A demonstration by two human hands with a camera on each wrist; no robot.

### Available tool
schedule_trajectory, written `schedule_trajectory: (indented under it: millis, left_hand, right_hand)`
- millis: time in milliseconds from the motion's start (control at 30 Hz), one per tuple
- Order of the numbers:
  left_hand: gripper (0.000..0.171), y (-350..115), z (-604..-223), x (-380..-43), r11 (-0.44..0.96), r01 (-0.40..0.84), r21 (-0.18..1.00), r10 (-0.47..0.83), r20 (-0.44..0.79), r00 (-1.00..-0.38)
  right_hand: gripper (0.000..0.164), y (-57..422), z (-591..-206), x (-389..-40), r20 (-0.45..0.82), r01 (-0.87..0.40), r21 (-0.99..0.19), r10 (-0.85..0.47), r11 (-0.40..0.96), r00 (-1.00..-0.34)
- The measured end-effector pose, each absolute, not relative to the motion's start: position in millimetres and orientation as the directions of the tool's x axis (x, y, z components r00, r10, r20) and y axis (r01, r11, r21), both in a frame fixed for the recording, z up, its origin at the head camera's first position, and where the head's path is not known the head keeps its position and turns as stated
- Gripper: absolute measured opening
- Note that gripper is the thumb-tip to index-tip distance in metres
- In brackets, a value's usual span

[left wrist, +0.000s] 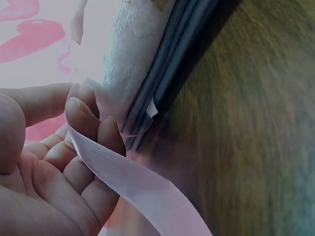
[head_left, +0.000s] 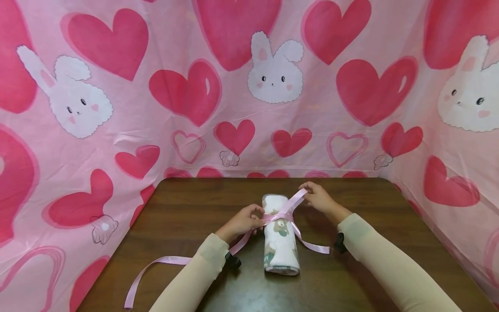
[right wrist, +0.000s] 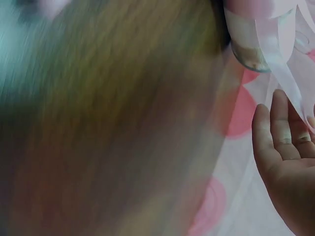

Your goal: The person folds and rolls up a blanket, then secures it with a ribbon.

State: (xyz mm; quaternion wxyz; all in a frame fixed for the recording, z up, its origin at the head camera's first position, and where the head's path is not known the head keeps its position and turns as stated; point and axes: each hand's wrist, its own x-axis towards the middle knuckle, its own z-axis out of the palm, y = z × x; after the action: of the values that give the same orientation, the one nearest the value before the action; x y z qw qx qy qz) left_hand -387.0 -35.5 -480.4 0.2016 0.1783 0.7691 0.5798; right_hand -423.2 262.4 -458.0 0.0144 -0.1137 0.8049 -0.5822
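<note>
A white rolled towel (head_left: pixel 281 249) with brown and green prints stands lengthwise on the table, a pink satin ribbon (head_left: pixel 294 201) wrapped across its upper part. My left hand (head_left: pixel 243 221) is at the roll's left side and pinches the ribbon there; in the left wrist view the ribbon strip (left wrist: pixel 142 189) runs down from between the fingers (left wrist: pixel 81 118). Beyond the roll's upper right, my right hand (head_left: pixel 321 200) pinches the other stretch of ribbon, pulled up at a slant. In the right wrist view the ribbon's hold point is partly cut off by the frame edge.
One long ribbon tail (head_left: pixel 171 260) trails over the table to the front left. A shorter tail (head_left: pixel 319 248) lies right of the roll. The brown wooden table (head_left: pixel 351 281) is bordered by a pink cloth (head_left: pixel 265 143) with hearts and rabbits.
</note>
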Motion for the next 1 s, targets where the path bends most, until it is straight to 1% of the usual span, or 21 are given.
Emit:
schedule_trajectory:
  millis: [100, 133, 333, 533, 833, 900, 1000]
  left_hand:
    - [0.028, -39, -481, -388, 0.267, 0.046, 0.963, 0.509, -0.1, -0.855]
    - [0.028, -40, -481, -388, 0.266, 0.049, 0.963, 0.511, -0.098, -0.854]
    - [0.029, -48, -480, -388, 0.261, 0.054, 0.964, 0.512, -0.09, -0.854]
    - [0.033, -57, -482, -390, 0.257, 0.055, 0.965, 0.495, -0.083, -0.865]
    - [0.034, -74, -483, -389, 0.256, 0.044, 0.966, 0.478, -0.087, -0.874]
    - [0.036, -76, -482, -389, 0.257, 0.05, 0.965, 0.483, -0.083, -0.872]
    - [0.035, -80, -482, -390, 0.257, 0.063, 0.964, 0.479, -0.071, -0.875]
  right_hand:
    - [0.03, 260, -465, -423, 0.041, -0.08, -0.979, -0.202, 0.188, -0.979]
    - [0.032, 260, -467, -422, 0.021, -0.057, -0.984, -0.205, 0.172, -0.978]
    - [0.04, 254, -476, -421, -0.05, 0.019, -0.991, -0.233, 0.133, -0.971]
    - [0.041, 249, -483, -422, -0.095, 0.084, -0.995, -0.249, 0.056, -0.964]
    - [0.05, 245, -492, -420, -0.093, 0.074, -0.993, -0.218, 0.092, -0.971]
    - [0.05, 245, -491, -420, -0.092, 0.075, -0.993, -0.207, 0.09, -0.974]
    - [0.049, 245, -490, -420, -0.083, 0.068, -0.994, -0.19, 0.086, -0.978]
